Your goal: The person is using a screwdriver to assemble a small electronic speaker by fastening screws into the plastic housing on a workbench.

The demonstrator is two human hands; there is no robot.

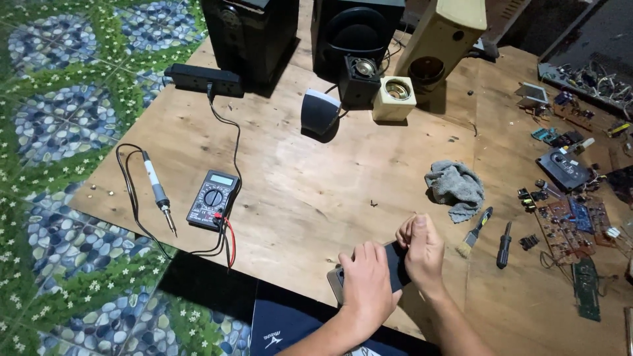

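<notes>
My left hand [366, 282] grips a small dark flat device [395, 262] with a grey end at the near edge of the wooden board [316, 178]. My right hand [422, 249] is closed over the device's right end, fingers pinched at its top. Whether the pinch holds any small part is hidden. The device's middle is covered by my fingers.
A multimeter [212, 199] and soldering iron [158, 192] lie at the left, a power strip [204, 80] behind them. Speakers [356, 33] stand at the back. A grey rag [456, 187], brush [476, 231], screwdriver [504, 245] and circuit boards [572, 221] lie to the right.
</notes>
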